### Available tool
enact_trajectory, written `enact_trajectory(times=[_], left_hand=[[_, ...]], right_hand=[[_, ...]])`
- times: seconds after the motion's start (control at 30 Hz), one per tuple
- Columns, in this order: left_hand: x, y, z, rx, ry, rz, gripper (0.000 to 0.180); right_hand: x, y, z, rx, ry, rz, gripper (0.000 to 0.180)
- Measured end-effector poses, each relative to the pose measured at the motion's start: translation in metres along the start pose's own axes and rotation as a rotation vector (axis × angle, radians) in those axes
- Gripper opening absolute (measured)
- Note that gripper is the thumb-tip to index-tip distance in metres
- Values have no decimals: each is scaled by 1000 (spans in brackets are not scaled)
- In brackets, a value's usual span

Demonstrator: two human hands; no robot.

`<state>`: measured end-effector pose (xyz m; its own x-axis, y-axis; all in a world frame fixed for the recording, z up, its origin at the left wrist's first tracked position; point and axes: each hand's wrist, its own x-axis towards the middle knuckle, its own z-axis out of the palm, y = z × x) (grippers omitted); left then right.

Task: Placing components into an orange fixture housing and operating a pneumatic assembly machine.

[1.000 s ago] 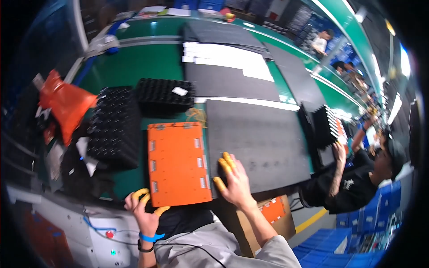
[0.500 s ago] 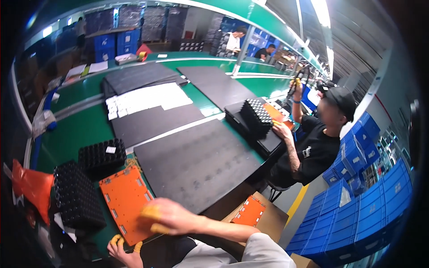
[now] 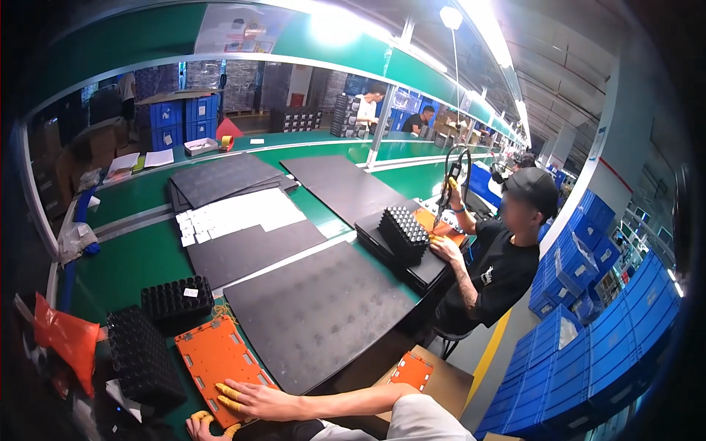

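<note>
Pressing flat on an orange plate, the person's right hand lies with fingers spread at the near edge of the green bench.

Yellow-tipped fingers rest open on the plate's near end, gripping nothing; the left hand sits at the bench's near edge just below the plate, its fingers curled, and whether it holds anything cannot be told. Black cell trays stand just left of the plate, a large black sheet just right. Farther along the bench, a seated co-worker handles another tray.
</note>
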<state>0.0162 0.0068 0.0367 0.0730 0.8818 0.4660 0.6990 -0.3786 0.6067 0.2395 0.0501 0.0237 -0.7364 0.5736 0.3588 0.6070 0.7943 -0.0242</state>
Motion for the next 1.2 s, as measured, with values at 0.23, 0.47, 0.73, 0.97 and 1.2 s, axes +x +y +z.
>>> enact_trajectory(times=[0.23,0.47,0.73,0.97,1.2], left_hand=[[4,0,-2,-21,-43,-27,51],[6,-3,-1,-12,-36,-30,54],[-3,-22,2,50,-155,-142,60],[3,-28,10,-63,-2,-51,53],[3,-43,-6,-64,-83,-8,53]], right_hand=[[2,0,-2,-57,-56,-10,63],[20,11,-48,86,-121,-34,59],[89,72,-138,160,275,94,36],[122,158,-100,1183,415,713,25],[129,191,-32,1291,637,837,25]])
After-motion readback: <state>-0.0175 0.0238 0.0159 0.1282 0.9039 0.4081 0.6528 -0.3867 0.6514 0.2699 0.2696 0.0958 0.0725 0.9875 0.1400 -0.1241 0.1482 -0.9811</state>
